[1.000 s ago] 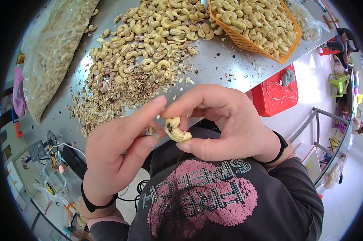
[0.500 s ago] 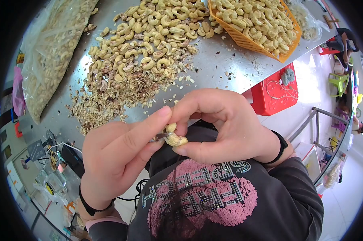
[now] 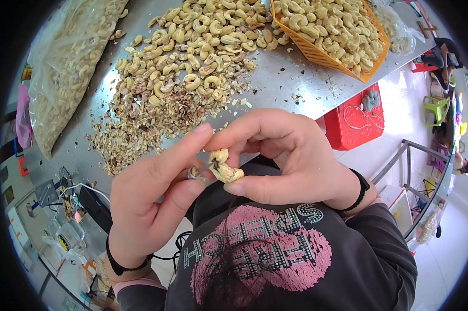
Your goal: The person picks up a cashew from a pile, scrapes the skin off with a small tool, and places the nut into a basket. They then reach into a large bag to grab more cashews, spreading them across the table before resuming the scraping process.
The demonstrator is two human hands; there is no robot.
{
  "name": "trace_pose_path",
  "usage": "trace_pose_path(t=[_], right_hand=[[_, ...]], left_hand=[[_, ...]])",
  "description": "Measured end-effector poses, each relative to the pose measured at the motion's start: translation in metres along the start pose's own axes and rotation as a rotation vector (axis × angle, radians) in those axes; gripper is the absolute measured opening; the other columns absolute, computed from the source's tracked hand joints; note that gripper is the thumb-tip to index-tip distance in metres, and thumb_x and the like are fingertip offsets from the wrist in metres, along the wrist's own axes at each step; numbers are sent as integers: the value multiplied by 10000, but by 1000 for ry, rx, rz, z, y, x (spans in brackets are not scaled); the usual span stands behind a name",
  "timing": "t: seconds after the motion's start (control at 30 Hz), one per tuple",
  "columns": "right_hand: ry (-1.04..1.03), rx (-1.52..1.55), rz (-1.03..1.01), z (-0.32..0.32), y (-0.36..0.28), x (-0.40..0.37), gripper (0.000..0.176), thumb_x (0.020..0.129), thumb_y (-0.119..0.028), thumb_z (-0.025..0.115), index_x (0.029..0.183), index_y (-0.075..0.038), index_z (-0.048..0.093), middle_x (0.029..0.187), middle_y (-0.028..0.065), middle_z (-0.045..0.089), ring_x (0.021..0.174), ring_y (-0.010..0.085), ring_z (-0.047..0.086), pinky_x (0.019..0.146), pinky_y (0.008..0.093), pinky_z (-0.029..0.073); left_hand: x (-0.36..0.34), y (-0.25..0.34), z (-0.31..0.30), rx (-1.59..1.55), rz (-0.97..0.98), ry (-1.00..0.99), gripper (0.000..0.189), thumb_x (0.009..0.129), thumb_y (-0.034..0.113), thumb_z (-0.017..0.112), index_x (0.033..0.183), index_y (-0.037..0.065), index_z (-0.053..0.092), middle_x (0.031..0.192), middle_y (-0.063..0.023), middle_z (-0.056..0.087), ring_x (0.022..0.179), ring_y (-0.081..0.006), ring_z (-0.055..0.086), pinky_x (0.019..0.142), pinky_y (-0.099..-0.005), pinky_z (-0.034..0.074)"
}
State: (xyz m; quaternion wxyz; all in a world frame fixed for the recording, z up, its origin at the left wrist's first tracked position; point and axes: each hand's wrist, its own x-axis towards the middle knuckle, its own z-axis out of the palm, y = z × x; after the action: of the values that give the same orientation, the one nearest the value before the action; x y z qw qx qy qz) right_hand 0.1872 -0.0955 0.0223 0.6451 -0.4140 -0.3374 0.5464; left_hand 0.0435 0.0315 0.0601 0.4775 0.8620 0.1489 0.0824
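Between the fingertips of my right hand (image 3: 291, 160) is a pale curved cashew nut (image 3: 226, 171), with a dark spot on its inner side. My left hand (image 3: 151, 192) is closed on a small knife (image 3: 196, 172) whose short metal blade reaches the cashew's inner curve. Most of the knife's handle is hidden by the left fingers. Both hands are held over my lap, in front of the table edge. Just beyond them, a heap of skin peelings (image 3: 135, 132) lies on the metal table (image 3: 270, 78), with a pile of loose cashews (image 3: 192, 46) behind it.
An orange basket (image 3: 317, 57) full of cashews stands at the back right of the table. A large clear bag of cashews (image 3: 63, 78) lies at the left. Right of the table is a red stool (image 3: 354, 122), and farther off a green chair (image 3: 437, 108) and a person (image 3: 443, 59).
The left hand has turned a little and its index finger has lifted. The cashew has tilted in the right fingers, showing more of its inner curve and the dark spot.
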Motion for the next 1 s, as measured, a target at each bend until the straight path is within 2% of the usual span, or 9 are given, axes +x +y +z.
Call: trace_pose_path(t=[0.13, 0.2, 0.4, 0.47, 0.5, 0.57, 0.73, 0.9, 1.0], right_hand=[[-22, 15, -16, -1, 2, 1, 349, 670, 46, 613, 1001, 23, 506, 913, 55, 524, 814, 111, 491, 767, 259, 403], [12, 12, -35, 1, 3, 1, 257, 684, 9, 590, 929, 10, 513, 796, 32, 531, 766, 92, 514, 745, 240, 431], [12, 24, -19, 1, 5, 1, 252, 695, 8, 594, 931, 2, 507, 806, 28, 530, 765, 89, 513, 739, 239, 427], [-13, 114, -10, 2, 7, 2, 302, 688, 31, 607, 970, 15, 501, 842, 39, 525, 787, 100, 505, 756, 250, 414], [-36, 205, 0, 2, 8, 2, 353, 680, 54, 620, 1010, 29, 496, 878, 49, 520, 810, 110, 497, 772, 261, 401], [-29, 177, -15, 0, 8, 3, 360, 681, 55, 621, 1017, 26, 497, 874, 46, 520, 813, 109, 498, 775, 261, 402], [12, -26, -23, -1, 4, 3, 366, 687, 45, 619, 1033, 19, 500, 852, 34, 521, 822, 104, 501, 781, 258, 404], [-26, -500, -85, 2, -2, 3, 364, 689, 26, 620, 1032, 14, 501, 871, 42, 524, 789, 105, 521, 774, 254, 410], [-4, -406, -68, 3, 0, 3, 340, 681, 20, 631, 998, 11, 508, 890, 55, 526, 785, 113, 531, 771, 258, 413]], left_hand=[[1, 0, -1, -24, 39, -32, 449, 689, 39, 600, 1127, 64, 504, 721, -53, 602, 590, -167, 564, 547, -242, 430], [2, 0, -2, -23, 18, -52, 446, 687, 38, 600, 1123, 64, 509, 711, -49, 601, 582, -167, 562, 539, -244, 429], [2, -3, -1, 148, 134, -36, 376, 723, 35, 569, 1096, 49, 529, 736, -61, 607, 548, -151, 545, 500, -246, 416], [-2, -5, 0, -150, -93, 3, 317, 774, 44, 519, 1091, 37, 531, 777, -55, 603, 567, -108, 535, 514, -233, 410], [-2, -3, 0, -150, -93, 3, 317, 774, 44, 519, 1091, 37, 531, 777, -55, 603, 567, -108, 535, 514, -233, 410], [-1, 2, -1, -340, -321, -7, 292, 814, 55, 468, 1100, 23, 519, 799, -47, 585, 609, -59, 508, 538, -198, 392], [0, 2, 4, -433, -298, 62, 296, 808, 81, 504, 1093, 5, 497, 760, -30, 551, 638, -27, 471, 556, -163, 365], [4, -3, 15, -562, -312, 62, 286, 776, 62, 558, 1040, -2, 470, 784, -19, 531, 695, -33, 483, 585, -160, 377], [8, 3, 18, -624, -360, 148, 255, 771, 37, 559, 1003, 7, 457, 815, -19, 525, 703, -34, 478, 575, -150, 367]])
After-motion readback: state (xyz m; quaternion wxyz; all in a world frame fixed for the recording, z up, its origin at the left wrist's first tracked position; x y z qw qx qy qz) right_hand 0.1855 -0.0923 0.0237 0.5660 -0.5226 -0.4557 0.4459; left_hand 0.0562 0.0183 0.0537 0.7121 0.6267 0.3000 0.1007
